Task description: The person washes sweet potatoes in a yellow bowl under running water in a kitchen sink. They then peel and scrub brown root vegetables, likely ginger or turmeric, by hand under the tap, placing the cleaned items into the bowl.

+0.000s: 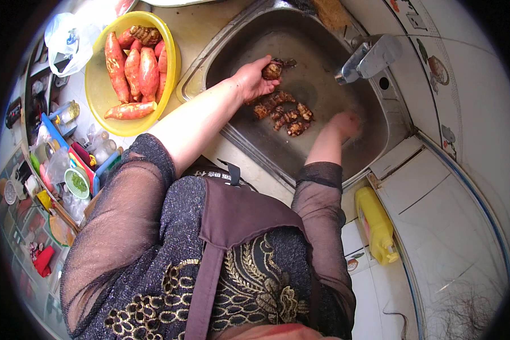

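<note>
My left hand (255,80) is over the left part of a stainless steel sink (367,140), its fingers around a knobby brown tuber (273,71). Dark scraps trail off that tuber's far end. Several more brown tubers (287,112) lie in a cluster in the sink, below my left hand in the view. Murky water (318,59) covers the sink's bottom. On the sink's right side, my right hand (346,123) is blurred and seems to dip into the water. Its fingers are hidden, so I cannot tell whether it holds anything.
A metal faucet (367,59) reaches over the sink from the tiled wall. Left of the sink stands a yellow plastic basin (176,63) with sweet potatoes (148,74) and one brown tuber. A yellow bottle (376,225) stands at the lower right. Clutter and a small green-filled basket (77,182) lie left.
</note>
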Demonstrator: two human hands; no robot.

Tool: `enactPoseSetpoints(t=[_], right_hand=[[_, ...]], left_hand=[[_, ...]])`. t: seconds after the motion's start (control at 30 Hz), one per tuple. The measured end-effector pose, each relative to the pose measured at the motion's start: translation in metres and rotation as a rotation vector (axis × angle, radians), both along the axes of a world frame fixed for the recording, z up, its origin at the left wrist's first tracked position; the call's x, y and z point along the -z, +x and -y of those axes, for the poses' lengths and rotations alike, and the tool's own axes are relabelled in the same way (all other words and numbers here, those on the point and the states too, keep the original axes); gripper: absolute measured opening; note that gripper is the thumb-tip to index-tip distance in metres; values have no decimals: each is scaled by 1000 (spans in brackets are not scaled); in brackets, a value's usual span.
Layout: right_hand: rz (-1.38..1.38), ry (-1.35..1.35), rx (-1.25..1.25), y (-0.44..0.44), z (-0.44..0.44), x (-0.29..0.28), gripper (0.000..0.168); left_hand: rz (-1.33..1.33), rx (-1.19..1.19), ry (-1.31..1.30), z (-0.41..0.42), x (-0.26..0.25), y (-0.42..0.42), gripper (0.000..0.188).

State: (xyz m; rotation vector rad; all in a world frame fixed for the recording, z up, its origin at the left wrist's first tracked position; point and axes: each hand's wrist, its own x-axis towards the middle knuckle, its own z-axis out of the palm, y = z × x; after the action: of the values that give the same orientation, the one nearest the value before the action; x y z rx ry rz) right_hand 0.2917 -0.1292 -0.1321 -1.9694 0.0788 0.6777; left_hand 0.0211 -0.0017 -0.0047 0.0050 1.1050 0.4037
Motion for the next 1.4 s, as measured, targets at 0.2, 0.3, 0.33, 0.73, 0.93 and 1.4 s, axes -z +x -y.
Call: enactPoseSetpoints(t=[0.2, 0.3, 0.33, 0.73, 0.93, 1.4], right_hand=[[-820, 505, -427, -130, -48, -113, 24], [-540, 576, -754, -151, -49, -142, 16], [-436, 538, -756, -144, -51, -143, 15], [-822, 361, -173, -38, -22, -61, 24], [-551, 444, -778, -121, -59, -168, 22], [87, 458, -1010, -128, -72, -184, 20]], left_hand=[[-116, 158, 51, -1, 8, 11, 26], [114, 105, 36, 0, 2, 12, 34], [11, 47, -31, -2, -8, 22, 36], [170, 39, 9, -8, 9, -15, 43], [207, 6, -40, -11, -1, -16, 40], [395, 145, 104, -2, -73, -1, 43]])
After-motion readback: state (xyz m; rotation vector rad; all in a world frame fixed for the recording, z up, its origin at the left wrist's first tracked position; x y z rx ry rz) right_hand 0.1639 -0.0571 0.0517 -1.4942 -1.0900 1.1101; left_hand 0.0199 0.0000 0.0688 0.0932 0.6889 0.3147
